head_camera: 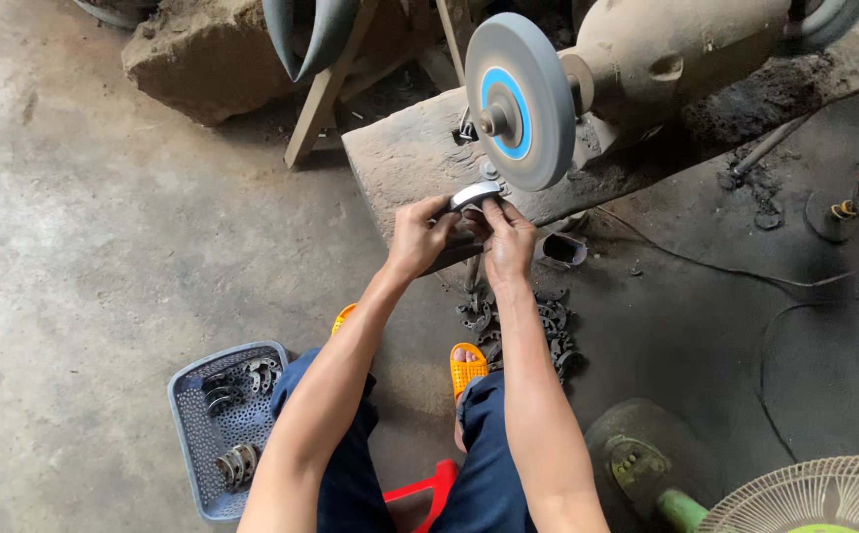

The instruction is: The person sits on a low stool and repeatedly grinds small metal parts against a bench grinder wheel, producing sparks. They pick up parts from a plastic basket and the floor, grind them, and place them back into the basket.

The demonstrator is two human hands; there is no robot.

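Observation:
Both my hands hold one curved, shiny metal piece (476,194) just under the grey grinding wheel (518,99), which has a blue centre. My left hand (417,235) grips the piece's left end. My right hand (508,237) pinches its right end from above. The wheel sits on the shaft of a dusty bench grinder motor (666,49), mounted on a stone block (410,158). I cannot tell whether the piece touches the wheel.
A pile of dark metal pieces (523,326) lies on the floor by my orange sandals (467,367). A grey plastic basket (192,424) with more pieces stands at my left. A green fan (814,498) stands at the lower right, with cables (745,271) across the floor. A red stool (419,489) is under me.

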